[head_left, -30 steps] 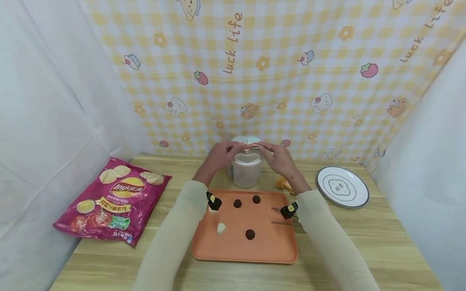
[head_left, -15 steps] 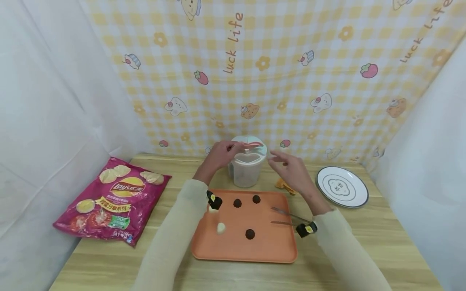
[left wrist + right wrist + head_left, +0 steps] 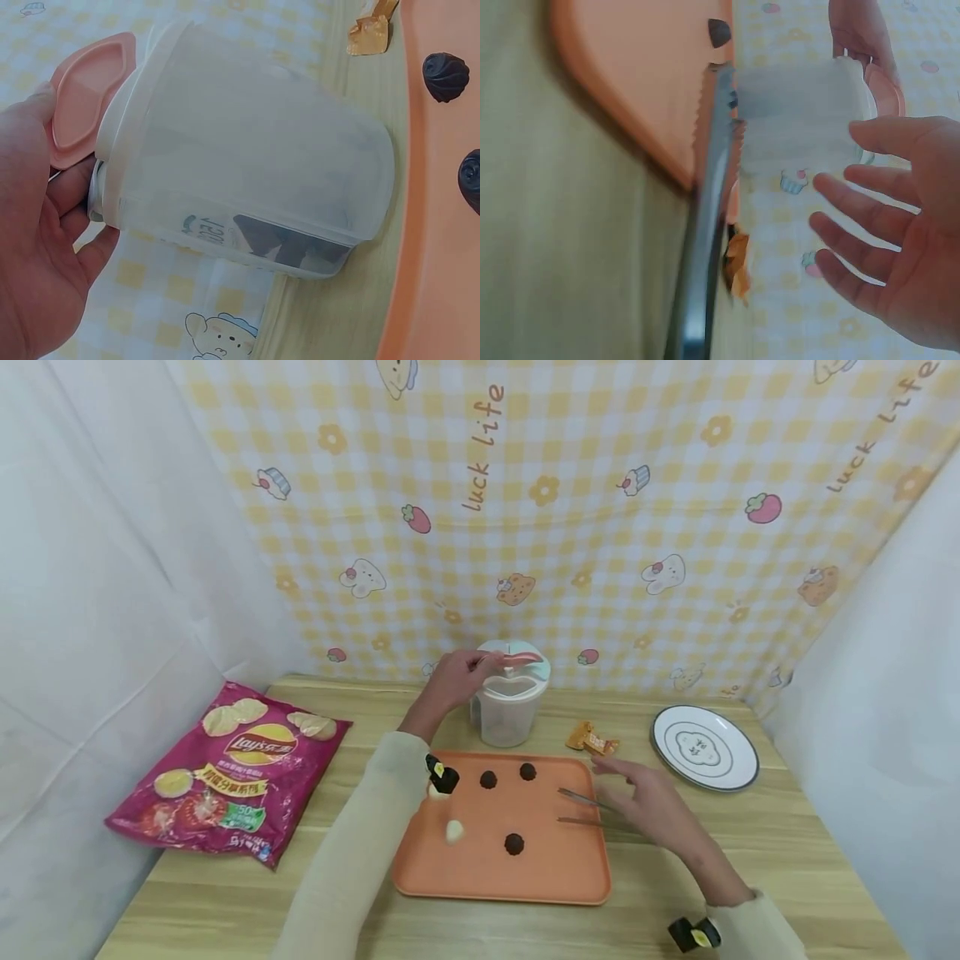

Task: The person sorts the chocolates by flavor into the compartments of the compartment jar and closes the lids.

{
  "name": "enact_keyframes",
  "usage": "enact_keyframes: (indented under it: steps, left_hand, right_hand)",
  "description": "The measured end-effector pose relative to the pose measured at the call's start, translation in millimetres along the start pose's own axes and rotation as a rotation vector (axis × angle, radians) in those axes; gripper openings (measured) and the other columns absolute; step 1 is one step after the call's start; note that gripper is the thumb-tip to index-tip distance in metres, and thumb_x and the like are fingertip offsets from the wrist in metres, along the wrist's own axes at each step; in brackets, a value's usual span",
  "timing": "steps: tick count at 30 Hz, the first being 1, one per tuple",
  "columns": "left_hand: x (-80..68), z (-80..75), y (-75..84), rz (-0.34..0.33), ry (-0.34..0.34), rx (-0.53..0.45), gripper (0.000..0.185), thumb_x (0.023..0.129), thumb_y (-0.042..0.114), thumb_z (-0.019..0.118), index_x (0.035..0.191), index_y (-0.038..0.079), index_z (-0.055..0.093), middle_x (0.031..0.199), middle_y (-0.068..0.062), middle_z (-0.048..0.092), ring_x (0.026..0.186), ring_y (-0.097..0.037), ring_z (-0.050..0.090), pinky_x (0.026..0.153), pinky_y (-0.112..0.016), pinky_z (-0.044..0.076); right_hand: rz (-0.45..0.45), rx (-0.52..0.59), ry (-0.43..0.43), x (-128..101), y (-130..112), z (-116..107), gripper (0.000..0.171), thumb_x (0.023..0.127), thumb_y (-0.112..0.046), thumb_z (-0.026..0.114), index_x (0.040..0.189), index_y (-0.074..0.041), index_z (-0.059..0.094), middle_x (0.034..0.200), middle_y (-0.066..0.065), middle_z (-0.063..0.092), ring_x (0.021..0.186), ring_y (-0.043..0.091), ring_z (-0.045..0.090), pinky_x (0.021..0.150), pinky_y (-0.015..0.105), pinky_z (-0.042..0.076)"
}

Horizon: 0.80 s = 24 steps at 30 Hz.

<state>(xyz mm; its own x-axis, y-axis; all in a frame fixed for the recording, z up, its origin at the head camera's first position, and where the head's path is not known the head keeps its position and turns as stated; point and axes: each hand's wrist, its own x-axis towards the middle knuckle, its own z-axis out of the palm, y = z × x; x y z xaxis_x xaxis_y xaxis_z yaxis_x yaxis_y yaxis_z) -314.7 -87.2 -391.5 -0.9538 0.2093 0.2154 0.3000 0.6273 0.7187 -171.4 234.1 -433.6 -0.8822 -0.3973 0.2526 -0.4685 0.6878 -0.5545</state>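
My left hand (image 3: 453, 683) is at the top of a clear, lidded storage container (image 3: 506, 722), thumb and fingers pinching its raised pink flap (image 3: 90, 97). Dark pieces show low inside the container in the left wrist view. With fingers spread and nothing in them, my right hand (image 3: 652, 806) hovers over metal tongs (image 3: 697, 277). The tong tips lie over the right rim of an orange tray (image 3: 495, 883); the hand hides their handle in the head view. Dark swirled chocolates (image 3: 513, 844) and a whitish piece (image 3: 454, 831) lie on the tray.
Orange-wrapped sweets (image 3: 592, 740) lie behind the tray's right corner. A white plate (image 3: 705, 748) with a dark rim stands at the right. A purple chip bag (image 3: 232, 777) lies at the left. A checkered curtain (image 3: 540, 543) hangs close behind the container.
My right hand has left the container's lid and come back, down and to the right, over the tongs. The left hand stays on the pink flap.
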Motion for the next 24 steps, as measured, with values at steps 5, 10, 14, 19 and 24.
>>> enact_keyframes:
  steps: [5,10,14,19,24]
  left_hand:
    - [0.1,1.9,-0.7,0.008,0.021,-0.015,0.062,0.085,0.073,0.038,0.066,0.015,0.050,0.058,-0.003,0.040,0.057,-0.018,0.041,0.057,-0.033,0.035]
    - [0.2,3.6,-1.1,0.008,0.026,-0.020,0.059,0.085,0.073,0.038,0.071,0.019,0.058,0.056,-0.003,0.038,0.055,-0.018,0.039,0.055,-0.033,0.034]
    - [0.2,3.7,0.3,0.007,0.014,-0.033,0.053,0.086,0.072,0.038,0.086,0.028,0.068,0.055,-0.002,0.037,0.054,-0.018,0.040,0.053,-0.033,0.034]
    - [-0.8,1.9,2.0,-0.007,0.018,-0.022,0.058,0.086,0.072,0.038,0.077,0.021,0.063,0.058,-0.003,0.040,0.059,-0.018,0.043,0.057,-0.033,0.035]
    - [-1.2,2.0,0.7,-0.009,0.025,-0.038,0.061,0.085,0.073,0.039,0.067,0.015,0.050,0.058,-0.002,0.038,0.058,-0.016,0.041,0.058,-0.032,0.034]
  right_hand:
    - [0.018,-0.026,-0.061,-24.8,10.0,-4.3,0.042,0.086,-0.026,0.071,0.125,-0.012,0.061,0.115,0.001,0.063,0.110,0.022,0.055,0.087,0.046,0.045]
    - [0.000,-0.092,-0.069,-42.6,22.6,-8.0,0.043,0.082,-0.023,0.075,0.122,-0.011,0.062,0.114,0.000,0.062,0.106,0.018,0.057,0.085,0.043,0.046]
    - [-0.019,-0.097,-0.047,-52.1,33.2,-8.2,0.045,0.079,-0.018,0.077,0.121,-0.008,0.062,0.113,0.001,0.062,0.104,0.018,0.058,0.083,0.043,0.047]
    - [-0.036,-0.096,-0.056,-57.5,41.0,-6.5,0.047,0.077,-0.015,0.079,0.120,-0.006,0.063,0.112,0.001,0.063,0.102,0.017,0.058,0.081,0.041,0.048]
    - [-0.053,-0.097,-0.053,-58.8,43.8,-4.3,0.048,0.075,-0.011,0.080,0.119,-0.006,0.064,0.110,0.001,0.063,0.100,0.016,0.059,0.080,0.039,0.049]
